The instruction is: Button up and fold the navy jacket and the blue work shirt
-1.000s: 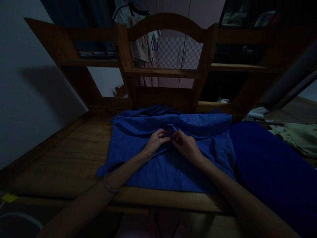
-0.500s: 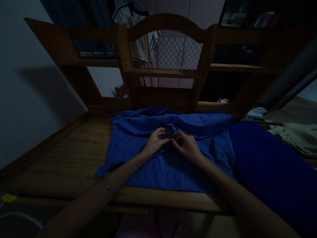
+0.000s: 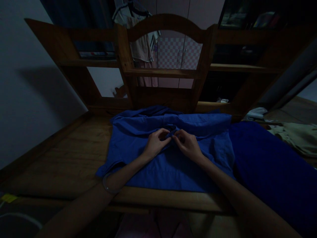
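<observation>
A blue garment (image 3: 153, 177), which looks like a shirt, lies spread on the wooden desk, its upper part bunched and folded toward the back. Near its middle, my left hand (image 3: 155, 142) pinches a raised bit of the cloth between thumb and fingers. Close beside it, my right hand (image 3: 187, 142) pinches the same fold, and the fingertips of both hands almost meet. In the dim light I cannot make out whether a button sits between the fingers.
A wooden shelf frame (image 3: 163, 73) rises along the back of the desk (image 3: 69, 152). To the right lies a darker blue cloth (image 3: 269, 175), with pale fabric (image 3: 297, 135) beyond it. A white wall (image 3: 32, 89) borders the left side. Clothes (image 3: 142, 46) hang behind the shelves.
Both hands have shifted very slightly, and the left fingers have drawn closer into a pinch on the cloth. The garment lies almost the same.
</observation>
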